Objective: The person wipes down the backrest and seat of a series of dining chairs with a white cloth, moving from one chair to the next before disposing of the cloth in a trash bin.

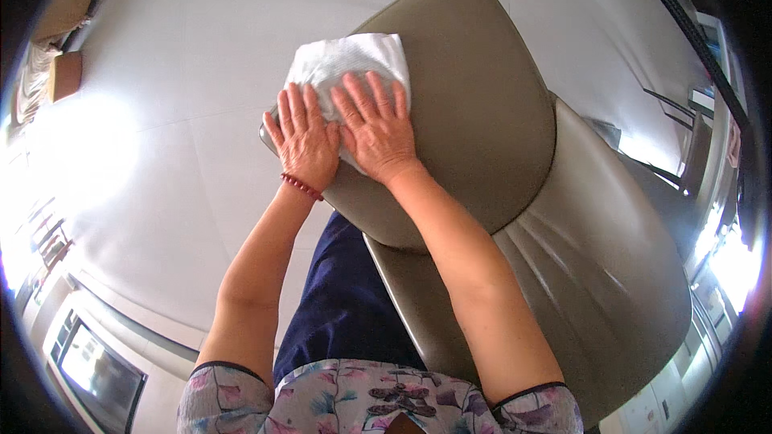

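A white cloth [356,57] lies spread over the left corner of a leather-like chair seat [470,84], grey-brown in colour. Flat on the cloth's lower left part rests my left hand [304,144], its fingers spread a little and a red bead bracelet around the wrist. Beside it, my right hand [379,132] presses on the cloth with its fingers apart. The two thumbs are close together. Neither hand grips the cloth; its part beneath the palms is hidden.
The chair's padded backrest [603,265] curves along the lower right. Pale floor [199,60] surrounds the seat. A brown box-like object [65,76] is at the far left, a dark-screened panel [99,374] at the lower left, and dark-framed furniture [693,150] at the right.
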Motion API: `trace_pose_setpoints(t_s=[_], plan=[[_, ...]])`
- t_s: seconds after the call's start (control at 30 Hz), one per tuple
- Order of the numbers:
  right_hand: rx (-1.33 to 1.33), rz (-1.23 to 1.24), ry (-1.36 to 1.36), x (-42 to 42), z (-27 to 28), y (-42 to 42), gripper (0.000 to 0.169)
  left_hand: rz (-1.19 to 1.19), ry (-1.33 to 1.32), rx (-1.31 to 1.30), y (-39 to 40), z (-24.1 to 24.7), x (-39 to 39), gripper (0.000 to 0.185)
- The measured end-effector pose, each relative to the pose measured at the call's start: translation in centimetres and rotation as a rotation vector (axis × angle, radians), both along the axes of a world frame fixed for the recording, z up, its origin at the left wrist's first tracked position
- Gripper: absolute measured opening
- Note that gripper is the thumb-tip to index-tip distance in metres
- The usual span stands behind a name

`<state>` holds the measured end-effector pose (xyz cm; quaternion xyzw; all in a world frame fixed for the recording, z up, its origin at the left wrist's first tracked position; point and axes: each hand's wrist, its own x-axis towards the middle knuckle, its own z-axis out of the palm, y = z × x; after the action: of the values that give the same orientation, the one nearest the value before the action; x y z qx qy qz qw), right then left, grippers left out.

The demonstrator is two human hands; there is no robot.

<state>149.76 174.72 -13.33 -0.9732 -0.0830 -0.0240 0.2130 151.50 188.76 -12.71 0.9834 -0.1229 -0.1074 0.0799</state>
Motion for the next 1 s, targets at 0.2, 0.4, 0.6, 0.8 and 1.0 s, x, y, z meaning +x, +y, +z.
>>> trace_pose_setpoints(t_s=[0.2, 0.4, 0.6, 0.8, 1.0], plan=[[-0.281, -0.347, -0.122, 3.8, -1.1, -6.3, 0.053, -0.207, 0.002, -0.041, -8.6, 0.5, 7.6, 0.060], [-0.462, -0.531, -0.068, 6.4, -2.3, -9.8, 0.053, -0.297, -0.134, -0.191, -13.1, -0.6, 10.1, 0.054], [-0.392, -0.194, -0.044, 9.0, -1.0, -6.9, 0.051, -0.182, -0.110, -0.151, -7.8, -1.0, 7.3, 0.052], [-0.192, 0.004, 0.026, 7.9, 0.5, 1.4, 0.043, 0.045, 0.025, -0.120, 0.6, 0.5, 3.0, 0.049], [0.009, 0.283, 0.070, 4.1, 0.8, 4.7, 0.052, 0.237, 0.198, -0.311, 5.3, 0.9, -1.1, 0.052]])
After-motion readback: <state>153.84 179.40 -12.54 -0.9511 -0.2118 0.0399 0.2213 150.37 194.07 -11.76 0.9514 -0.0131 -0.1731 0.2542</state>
